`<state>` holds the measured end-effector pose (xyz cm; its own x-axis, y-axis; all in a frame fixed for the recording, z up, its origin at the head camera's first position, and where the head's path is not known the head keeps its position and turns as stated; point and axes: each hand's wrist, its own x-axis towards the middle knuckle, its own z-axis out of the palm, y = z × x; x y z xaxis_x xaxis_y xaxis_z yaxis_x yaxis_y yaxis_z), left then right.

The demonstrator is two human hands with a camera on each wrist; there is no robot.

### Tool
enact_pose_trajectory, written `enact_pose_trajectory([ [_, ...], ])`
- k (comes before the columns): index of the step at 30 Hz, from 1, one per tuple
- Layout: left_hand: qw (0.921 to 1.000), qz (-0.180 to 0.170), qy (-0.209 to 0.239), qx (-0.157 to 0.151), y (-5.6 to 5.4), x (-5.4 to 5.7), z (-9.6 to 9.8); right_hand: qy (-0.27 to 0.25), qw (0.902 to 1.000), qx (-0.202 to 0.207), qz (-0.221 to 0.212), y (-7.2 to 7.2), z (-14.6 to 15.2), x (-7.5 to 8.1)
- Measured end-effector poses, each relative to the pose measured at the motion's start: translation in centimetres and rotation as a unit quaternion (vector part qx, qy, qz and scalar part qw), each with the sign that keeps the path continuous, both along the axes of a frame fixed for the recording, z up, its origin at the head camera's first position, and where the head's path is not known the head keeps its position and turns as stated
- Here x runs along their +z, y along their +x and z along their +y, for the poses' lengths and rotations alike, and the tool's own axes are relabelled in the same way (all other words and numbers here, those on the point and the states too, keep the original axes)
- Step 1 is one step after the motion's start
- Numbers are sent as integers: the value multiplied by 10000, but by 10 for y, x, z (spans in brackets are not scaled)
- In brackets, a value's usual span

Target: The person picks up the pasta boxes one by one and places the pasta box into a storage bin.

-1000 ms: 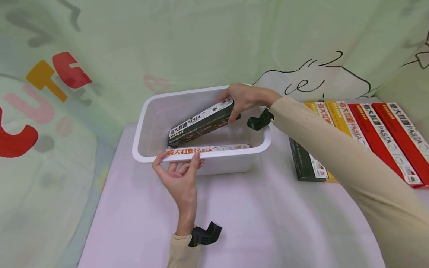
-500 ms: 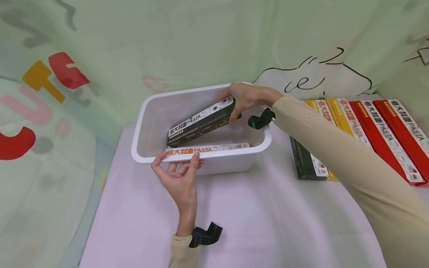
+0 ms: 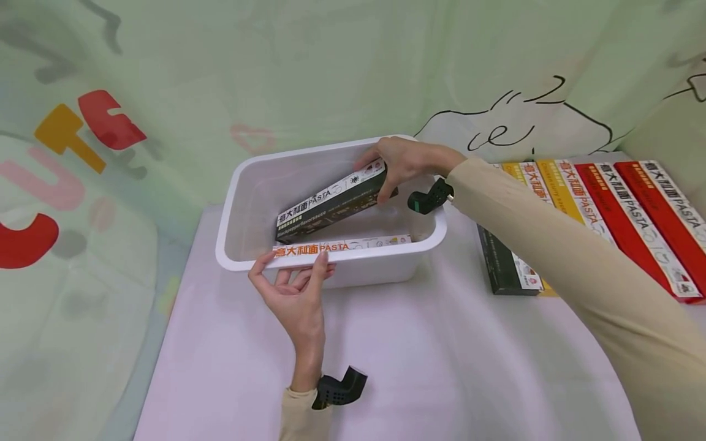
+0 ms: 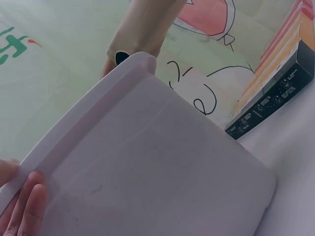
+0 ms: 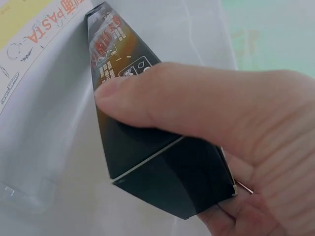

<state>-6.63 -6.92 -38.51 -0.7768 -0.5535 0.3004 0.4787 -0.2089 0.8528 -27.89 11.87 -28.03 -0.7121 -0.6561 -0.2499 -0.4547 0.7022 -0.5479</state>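
A white plastic bin (image 3: 380, 269) stands on the table in the head view. My left hand (image 3: 298, 300) grips its front rim, with fingertips also seen at the bin's edge in the left wrist view. Inside the bin, my right hand (image 3: 405, 162) holds a black pasta box (image 3: 331, 208) by its right end, which is raised while the left end sits lower. In the right wrist view, the thumb (image 5: 128, 101) lies along one printed face and other fingers are partly hidden behind. A second pasta box (image 3: 375, 243), with orange lettering, lies along the front wall.
On the right of the table lies a row of pasta boxes: a black box (image 3: 504, 266), yellow boxes (image 3: 557, 190) and red boxes (image 3: 623, 214). My right sleeve (image 3: 551, 257) passes over some of them. A printed curtain (image 3: 331, 73) hangs behind the bin.
Both hands keep their holds on the bin rim and the black pasta box. The whole view has shifted slightly; nothing else has visibly moved.
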Motion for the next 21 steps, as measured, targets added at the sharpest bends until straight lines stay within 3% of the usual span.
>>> enact_pose_trajectory([
  [3,10000,-3,34,21,0,0,0,-37,10000,31,-8,0,-1,-1],
  [7,10000,-27,84,36,1,1,1,-259,9988,-108,-401,0,1,1],
  [13,10000,-55,3,68,3,1,0,-851,9944,-215,-594,7,13,19],
  [17,9999,-21,25,127,3,0,0,-1217,9914,-298,-372,23,28,39],
  [21,9999,-59,93,68,2,-2,3,-1588,9862,-467,98,51,50,54],
])
